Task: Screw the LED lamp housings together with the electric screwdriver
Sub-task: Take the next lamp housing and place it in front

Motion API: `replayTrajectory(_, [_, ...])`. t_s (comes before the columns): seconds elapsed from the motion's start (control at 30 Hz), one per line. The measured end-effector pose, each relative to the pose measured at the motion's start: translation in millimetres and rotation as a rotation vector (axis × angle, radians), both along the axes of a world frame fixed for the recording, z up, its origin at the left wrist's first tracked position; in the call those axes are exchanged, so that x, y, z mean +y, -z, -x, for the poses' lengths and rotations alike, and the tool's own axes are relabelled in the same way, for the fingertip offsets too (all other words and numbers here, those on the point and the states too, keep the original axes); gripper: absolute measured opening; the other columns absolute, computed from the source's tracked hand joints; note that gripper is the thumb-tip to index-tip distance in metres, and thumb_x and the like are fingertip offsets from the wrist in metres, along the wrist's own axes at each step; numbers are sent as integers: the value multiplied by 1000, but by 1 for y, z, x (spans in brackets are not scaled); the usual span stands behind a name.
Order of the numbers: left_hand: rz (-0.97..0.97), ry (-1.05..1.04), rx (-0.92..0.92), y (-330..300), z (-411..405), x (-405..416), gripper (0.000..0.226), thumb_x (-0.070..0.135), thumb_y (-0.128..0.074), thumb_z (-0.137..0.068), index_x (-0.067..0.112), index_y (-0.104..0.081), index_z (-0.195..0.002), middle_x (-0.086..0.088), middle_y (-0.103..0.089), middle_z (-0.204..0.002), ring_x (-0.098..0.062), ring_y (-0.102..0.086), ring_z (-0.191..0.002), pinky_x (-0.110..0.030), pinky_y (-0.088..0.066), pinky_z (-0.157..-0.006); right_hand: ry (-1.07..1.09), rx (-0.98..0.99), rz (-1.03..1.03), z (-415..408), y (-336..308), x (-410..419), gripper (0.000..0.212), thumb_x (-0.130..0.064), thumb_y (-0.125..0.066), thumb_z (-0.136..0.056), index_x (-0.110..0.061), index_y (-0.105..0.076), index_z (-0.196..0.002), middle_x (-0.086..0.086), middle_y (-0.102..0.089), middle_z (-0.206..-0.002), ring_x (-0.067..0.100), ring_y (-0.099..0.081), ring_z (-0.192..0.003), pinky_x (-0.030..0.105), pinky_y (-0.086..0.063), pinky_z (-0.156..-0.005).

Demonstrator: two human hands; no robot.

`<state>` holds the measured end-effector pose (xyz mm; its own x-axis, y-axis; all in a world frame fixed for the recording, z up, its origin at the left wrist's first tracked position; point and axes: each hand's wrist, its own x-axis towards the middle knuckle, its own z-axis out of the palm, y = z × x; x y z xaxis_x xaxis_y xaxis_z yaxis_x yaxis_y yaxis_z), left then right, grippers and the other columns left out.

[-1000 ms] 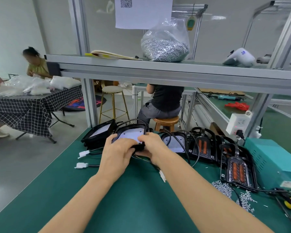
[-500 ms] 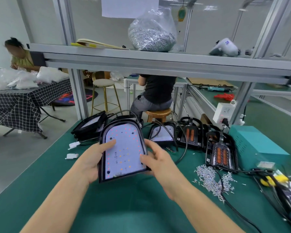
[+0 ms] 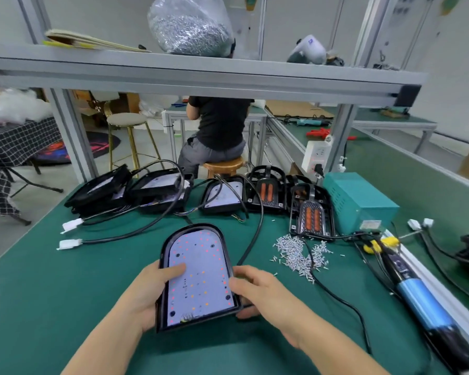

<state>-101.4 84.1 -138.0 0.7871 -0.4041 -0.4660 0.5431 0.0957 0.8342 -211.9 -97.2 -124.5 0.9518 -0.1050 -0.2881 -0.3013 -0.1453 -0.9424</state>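
A black arch-shaped LED lamp housing (image 3: 201,269) with a white LED board facing up lies near the front of the green bench. My left hand (image 3: 153,290) grips its left edge, thumb lying on the board. My right hand (image 3: 257,290) holds the right edge, thumb on the rim and fingers under the side. A black cable runs from the housing toward the back. The electric screwdriver (image 3: 414,293), blue and black, lies at the right, away from both hands. A loose pile of small screws (image 3: 298,253) sits to the right of the housing.
Several more black housings (image 3: 157,190) with cables and white connectors line the back of the bench (image 3: 65,307). A teal power box (image 3: 358,201) stands at the back right. An overhead shelf (image 3: 201,74) carries a bag of screws. A person sits on a stool beyond.
Both hands pulled the housing from the back row toward me and lowered it close to the bench; the view tilted down and to the right.
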Motion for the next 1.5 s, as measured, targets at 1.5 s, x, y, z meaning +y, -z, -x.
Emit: replayTrajectory(1.5, [-290,-69,-275,0,11,-46,24,-12,-65,-71,3,-64,-90,-16,-69,-83,-29,-65,-69,-29,-46,-55,459,-777,772,-151,-65,-109,9,-12,-54,-98,-5,-58,-95,-1,-55,-83,22,-53,-74,36,-44,-71])
